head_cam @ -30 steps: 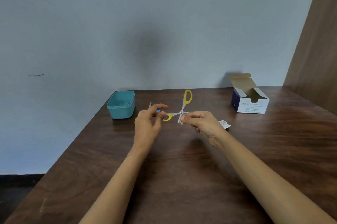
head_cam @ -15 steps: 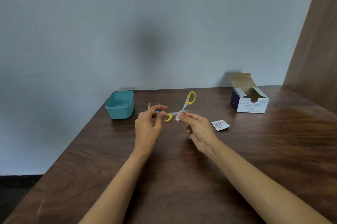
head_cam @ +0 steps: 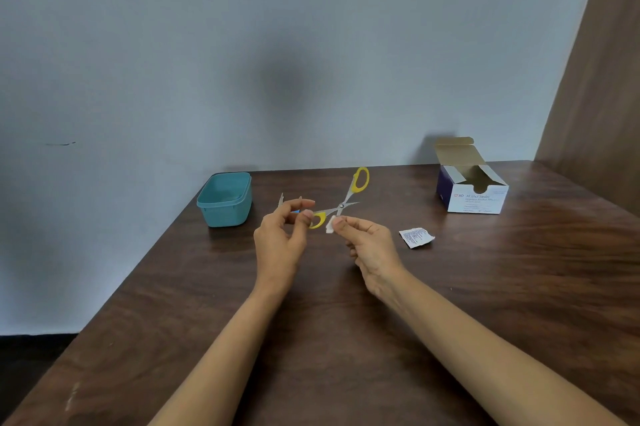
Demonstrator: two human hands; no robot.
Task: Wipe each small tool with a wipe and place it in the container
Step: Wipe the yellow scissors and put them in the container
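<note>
Small scissors point(head_cam: 346, 200) with yellow handles are spread wide open above the table. My left hand point(head_cam: 282, 238) pinches the lower yellow handle loop between thumb and fingers. A thin metal tool point(head_cam: 280, 200) pokes up behind that hand, with a bit of blue beside it. My right hand point(head_cam: 370, 242) pinches a small white wipe point(head_cam: 330, 225) just below the scissors' pivot, at the tip of one blade. The teal container point(head_cam: 225, 198) stands open at the far left of the table, apart from both hands.
An open white and blue box of alcohol swabs point(head_cam: 472, 188) stands at the back right. A torn swab wrapper point(head_cam: 415, 237) lies right of my right hand. The dark wooden table point(head_cam: 311, 339) ends at a grey wall; its left edge runs diagonally.
My right hand has slid the wipe down from the scissors' pivot toward the blade tip and lowered. The scissors opened wider, the upper handle swinging right. The wrapper came into view.
</note>
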